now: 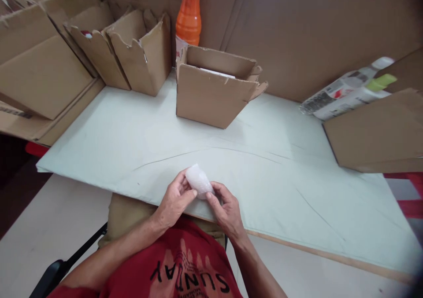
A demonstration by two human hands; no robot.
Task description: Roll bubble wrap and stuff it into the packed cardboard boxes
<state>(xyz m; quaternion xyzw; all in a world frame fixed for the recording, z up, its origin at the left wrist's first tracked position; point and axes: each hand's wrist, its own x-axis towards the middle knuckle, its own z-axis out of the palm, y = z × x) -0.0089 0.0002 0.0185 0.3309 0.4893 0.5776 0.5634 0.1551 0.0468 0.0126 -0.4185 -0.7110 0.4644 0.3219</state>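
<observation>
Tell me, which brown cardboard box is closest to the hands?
The open brown cardboard box in the middle, in front of the orange bottle. The other boxes sit farther off at the sides.

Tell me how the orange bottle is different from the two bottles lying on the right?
The orange bottle stands upright behind the open box; the two bottles on the right lie tilted against a cardboard sheet. The orange bottle is bright orange all over; the two bottles are white with printed labels, one with a green cap, one with a white cap. Neither is near the hands.
</observation>
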